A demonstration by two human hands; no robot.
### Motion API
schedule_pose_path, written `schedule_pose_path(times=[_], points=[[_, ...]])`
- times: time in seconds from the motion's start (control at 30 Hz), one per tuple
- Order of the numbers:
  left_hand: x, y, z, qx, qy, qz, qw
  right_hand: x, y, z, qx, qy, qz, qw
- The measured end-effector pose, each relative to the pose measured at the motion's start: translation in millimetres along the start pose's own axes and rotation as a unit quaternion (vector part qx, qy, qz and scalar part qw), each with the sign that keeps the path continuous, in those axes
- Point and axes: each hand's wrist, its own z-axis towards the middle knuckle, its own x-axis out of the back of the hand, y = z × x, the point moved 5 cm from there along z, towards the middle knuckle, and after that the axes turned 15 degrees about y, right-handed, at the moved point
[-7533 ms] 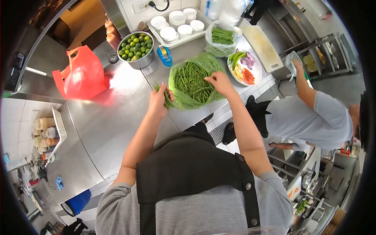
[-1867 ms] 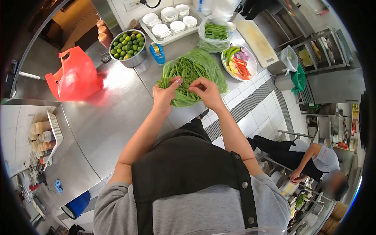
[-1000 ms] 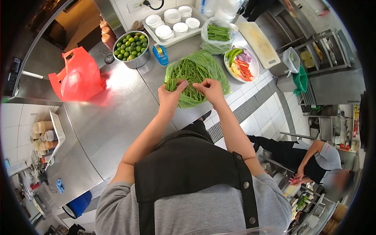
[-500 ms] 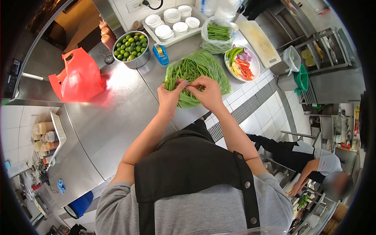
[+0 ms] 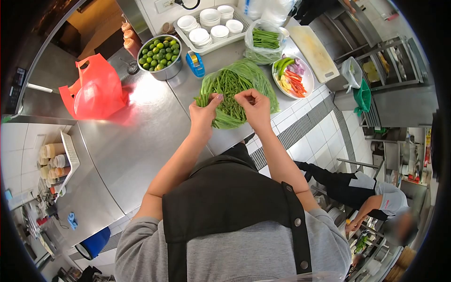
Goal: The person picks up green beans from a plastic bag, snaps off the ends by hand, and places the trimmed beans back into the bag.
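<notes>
A clear plastic bag full of thin green vegetable stems lies on the steel counter in front of me. At its left side, my left hand is closed around a small bunch of these stems, whose ends stick out past the thumb. My right hand hovers over the bag's right part, thumb and fingertips pinched together. Whether a bit of stem sits in that pinch is too small to make out. A narrow gap separates the two hands.
Behind the bag are a tape dispenser, a pot of limes, a tray of white cups and a bag of green beans. A plate of cut vegetables and a cutting board stand right. A red bag lies left; a co-worker bends at lower right.
My right hand has moved right, away from the left hand, where their fingertips nearly met before. The left hand keeps its bunch of stems in about the same place.
</notes>
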Motion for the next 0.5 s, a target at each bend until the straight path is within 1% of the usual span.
schedule_pose_path(times=[0.03,0.13,0.23,0.33,0.43,0.5], points=[[0,-1,1,0.011,-0.009,-0.02,1.0,4,7,5,-0.021,-0.002,-0.028,0.999],[-2,0,-1,0.023,-0.019,-0.039,0.999,6,17,10,0.064,-0.016,-0.085,0.994],[-5,1,-4,0.029,-0.019,-0.039,0.999,1,12,6,0.063,-0.006,-0.018,0.998],[-6,-1,-4,0.029,-0.037,-0.031,0.998,7,2,8,-0.069,-0.051,-0.138,0.987],[-5,-4,-3,0.034,-0.038,-0.028,0.998,-1,-11,6,0.044,-0.023,0.009,0.999],[-3,-2,-3,0.029,-0.023,-0.044,0.998,-6,-5,5,0.032,-0.085,0.022,0.996]])
